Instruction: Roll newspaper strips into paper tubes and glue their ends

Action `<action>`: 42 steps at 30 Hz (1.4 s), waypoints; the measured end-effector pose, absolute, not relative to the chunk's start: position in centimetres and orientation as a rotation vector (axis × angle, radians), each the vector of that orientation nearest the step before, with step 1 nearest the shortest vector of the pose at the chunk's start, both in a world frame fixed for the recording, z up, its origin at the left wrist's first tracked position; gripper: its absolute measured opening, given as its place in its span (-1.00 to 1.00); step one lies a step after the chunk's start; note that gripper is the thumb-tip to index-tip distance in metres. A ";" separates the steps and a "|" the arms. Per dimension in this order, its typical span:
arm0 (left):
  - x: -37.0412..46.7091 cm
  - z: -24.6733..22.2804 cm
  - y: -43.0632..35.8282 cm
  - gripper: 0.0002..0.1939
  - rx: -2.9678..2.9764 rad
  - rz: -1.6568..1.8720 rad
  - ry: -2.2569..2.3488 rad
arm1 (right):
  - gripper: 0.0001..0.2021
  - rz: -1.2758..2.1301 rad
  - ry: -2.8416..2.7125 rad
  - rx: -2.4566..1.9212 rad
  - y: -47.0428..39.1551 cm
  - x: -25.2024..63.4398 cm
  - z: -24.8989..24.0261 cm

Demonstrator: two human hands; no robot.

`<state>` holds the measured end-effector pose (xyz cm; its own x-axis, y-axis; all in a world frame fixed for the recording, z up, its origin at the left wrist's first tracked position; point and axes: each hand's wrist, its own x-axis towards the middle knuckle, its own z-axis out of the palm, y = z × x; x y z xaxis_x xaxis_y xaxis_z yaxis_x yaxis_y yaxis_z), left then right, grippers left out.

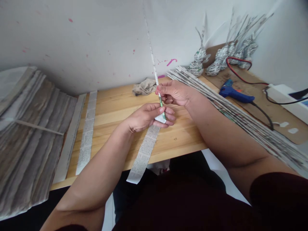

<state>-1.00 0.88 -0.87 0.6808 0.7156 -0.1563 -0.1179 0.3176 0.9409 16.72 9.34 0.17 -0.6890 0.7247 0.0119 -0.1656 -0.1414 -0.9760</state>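
A long thin rolled paper stick [152, 57] rises from my hands, leaning slightly left in front of the wall. My left hand [150, 116] holds its green lower end, thumb on top and fingers beneath. Just above, my right hand [172, 92] pinches the stick between thumb and fingers. A printed newspaper strip [144, 154] runs down from under my left hand, over the table's front edge towards my lap. Its upper end is partly hidden by my left fingers.
Stacked newspaper strips [36, 128] stand at the left, beside a loose strip [88, 128]. A grey rag [144, 87] lies behind my hands. Finished paper sticks [204, 89], a blue glue gun [235, 93], woven paper figures [218, 61] and a white power strip [286, 99] are at the right.
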 end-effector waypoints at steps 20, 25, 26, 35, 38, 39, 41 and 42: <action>-0.8 -0.8 0.7 -0.66 1.137 0.605 0.661 | -0.65 1.768 -1.577 -0.692 9.0 16.6 0.6; -0.8 -0.9 0.6 -0.65 1.167 0.578 0.665 | -0.62 1.835 -1.795 -0.565 8.8 17.7 1.6; -0.8 -0.9 0.6 -0.64 1.175 0.566 0.671 | -0.63 1.841 -1.853 -0.539 8.7 18.1 1.8; -0.9 -0.6 0.5 -0.66 1.221 0.543 0.667 | -0.64 1.660 -1.878 -0.510 9.2 18.5 1.5; -0.9 -0.5 0.5 -0.67 1.222 0.575 0.668 | -0.66 1.707 -1.935 -0.475 8.9 18.6 1.9; -0.8 -0.5 0.5 -0.67 1.224 0.575 0.669 | -0.67 1.714 -1.957 -0.471 8.8 18.6 2.0; -0.8 -0.5 0.4 -0.67 1.230 0.569 0.666 | -0.69 1.694 -1.957 -0.479 8.8 18.6 2.1; -0.7 -0.5 0.4 -0.67 1.232 0.566 0.667 | -0.69 1.677 -1.935 -0.485 8.9 18.5 2.0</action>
<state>-0.72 0.42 -0.49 0.6849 0.7124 -0.1532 -0.0359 0.2431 0.9693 18.53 8.89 2.00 -0.7956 0.5852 0.1565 -0.0715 0.1659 -0.9836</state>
